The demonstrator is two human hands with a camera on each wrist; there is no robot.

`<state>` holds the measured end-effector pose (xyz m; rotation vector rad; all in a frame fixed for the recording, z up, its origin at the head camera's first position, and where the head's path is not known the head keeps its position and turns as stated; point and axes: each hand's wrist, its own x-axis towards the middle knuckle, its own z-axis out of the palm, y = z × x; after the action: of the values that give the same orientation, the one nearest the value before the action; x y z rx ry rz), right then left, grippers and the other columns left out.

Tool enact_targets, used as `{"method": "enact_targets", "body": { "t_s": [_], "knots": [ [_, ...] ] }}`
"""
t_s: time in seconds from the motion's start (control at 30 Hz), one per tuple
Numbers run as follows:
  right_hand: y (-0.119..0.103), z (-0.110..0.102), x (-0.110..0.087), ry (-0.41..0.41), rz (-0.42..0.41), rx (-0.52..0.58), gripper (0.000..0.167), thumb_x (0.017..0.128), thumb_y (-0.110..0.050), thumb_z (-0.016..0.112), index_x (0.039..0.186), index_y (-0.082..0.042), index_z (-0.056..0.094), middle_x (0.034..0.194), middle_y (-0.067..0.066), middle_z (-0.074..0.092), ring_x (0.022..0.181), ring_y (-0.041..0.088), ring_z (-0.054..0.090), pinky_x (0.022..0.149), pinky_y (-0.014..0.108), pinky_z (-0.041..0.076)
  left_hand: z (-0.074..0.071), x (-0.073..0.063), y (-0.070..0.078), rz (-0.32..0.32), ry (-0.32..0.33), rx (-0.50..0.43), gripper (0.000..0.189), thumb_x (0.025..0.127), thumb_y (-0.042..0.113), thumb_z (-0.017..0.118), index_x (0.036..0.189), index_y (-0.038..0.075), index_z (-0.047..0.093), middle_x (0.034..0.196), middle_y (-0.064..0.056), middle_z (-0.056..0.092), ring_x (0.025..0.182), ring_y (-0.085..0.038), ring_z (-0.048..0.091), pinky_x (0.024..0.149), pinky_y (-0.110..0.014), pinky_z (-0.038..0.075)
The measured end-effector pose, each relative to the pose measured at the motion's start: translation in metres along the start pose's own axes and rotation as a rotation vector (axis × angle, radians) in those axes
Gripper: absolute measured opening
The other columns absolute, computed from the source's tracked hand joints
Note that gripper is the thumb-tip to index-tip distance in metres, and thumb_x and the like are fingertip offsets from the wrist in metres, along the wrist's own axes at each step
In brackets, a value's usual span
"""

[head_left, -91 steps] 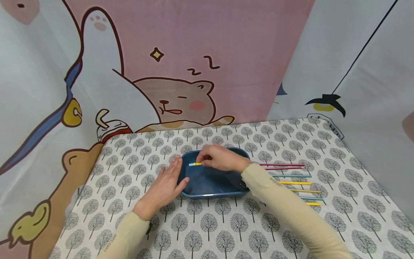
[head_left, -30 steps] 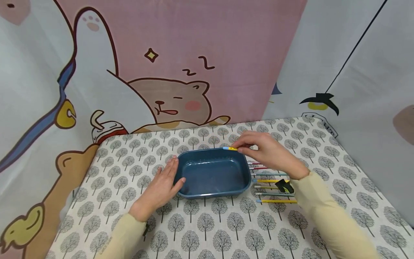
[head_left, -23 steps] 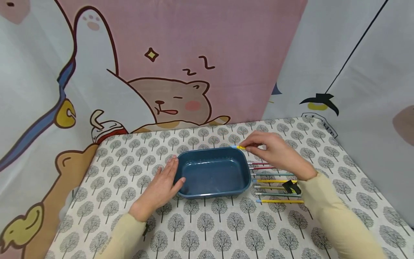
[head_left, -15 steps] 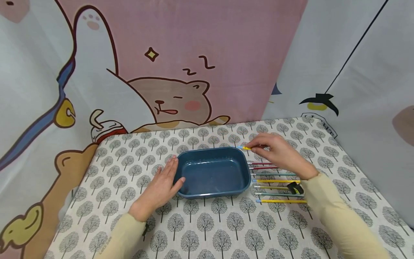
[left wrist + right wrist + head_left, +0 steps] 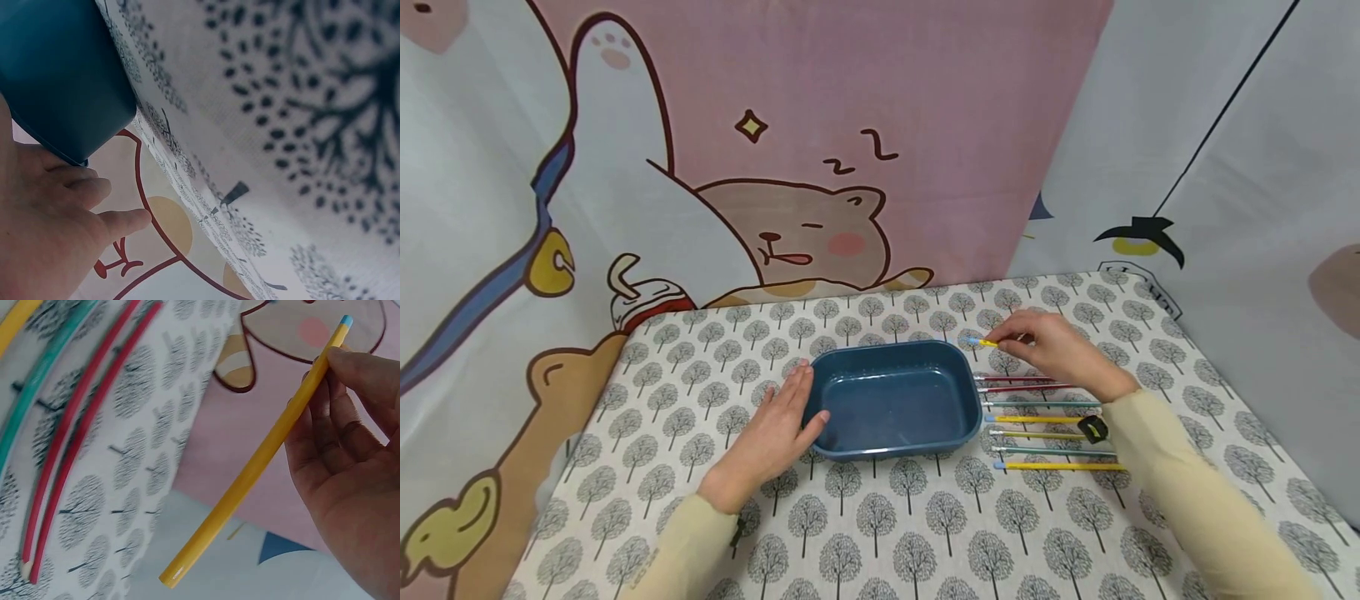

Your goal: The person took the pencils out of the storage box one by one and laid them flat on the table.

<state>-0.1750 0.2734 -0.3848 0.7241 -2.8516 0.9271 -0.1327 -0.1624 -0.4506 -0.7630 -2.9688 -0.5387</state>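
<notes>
In the head view my right hand [image 5: 1051, 348] pinches a yellow pencil [image 5: 988, 342] with a light blue end, beyond the right back corner of a dark blue rectangular tray [image 5: 895, 454]. The right wrist view shows the whole pencil [image 5: 250, 472], its blue end between thumb and fingertips and its blunt yellow end pointing away from the palm. My left hand [image 5: 767, 437] lies with straight fingers against the tray's left wall. Seen from the left wrist, that hand [image 5: 50, 219] sits beside the tray's outer side [image 5: 69, 75].
Right of the tray several pencils lie side by side on the tree-print cloth [image 5: 880, 533], among them a red pencil [image 5: 1018, 388], a teal pencil [image 5: 1037, 405] and a front yellow pencil [image 5: 1060, 467]. A cartoon curtain [image 5: 970, 150] hangs behind the table.
My right hand has come from inside the tray, over its back right rim, and out to the right with the yellow pencil. My left hand stays at the tray's left side.
</notes>
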Motion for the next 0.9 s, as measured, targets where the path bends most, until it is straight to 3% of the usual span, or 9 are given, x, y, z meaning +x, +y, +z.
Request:
{"method": "enact_targets", "body": {
  "t_s": [0.5,0.9],
  "knots": [
    [0.037,0.011,0.006,-0.109,0.099,0.011,0.022,0.098,-0.001,0.067,0.113,-0.010,0.079,0.111,0.005,0.073,0.098,0.021,0.066,0.084,0.042,0.058,0.000,0.000,0.000,-0.001,0.001,0.009,0.079,0.109,0.050,0.044,0.160,-0.006,0.023,0.168,-0.022,0.021,0.155,-0.037,0.024,0.120,-0.065,0.025],
    [0.049,0.024,0.012,-0.188,0.080,0.021,0.020,0.099,0.001,0.066,0.111,-0.006,0.079,0.113,0.008,0.074,0.104,0.029,0.069,0.087,0.047,0.059,-0.001,0.000,0.000,-0.006,-0.008,0.017,0.079,0.109,0.050,0.043,0.160,-0.007,0.023,0.169,-0.021,0.020,0.155,-0.037,0.024,0.121,-0.064,0.026]
  ]
}}
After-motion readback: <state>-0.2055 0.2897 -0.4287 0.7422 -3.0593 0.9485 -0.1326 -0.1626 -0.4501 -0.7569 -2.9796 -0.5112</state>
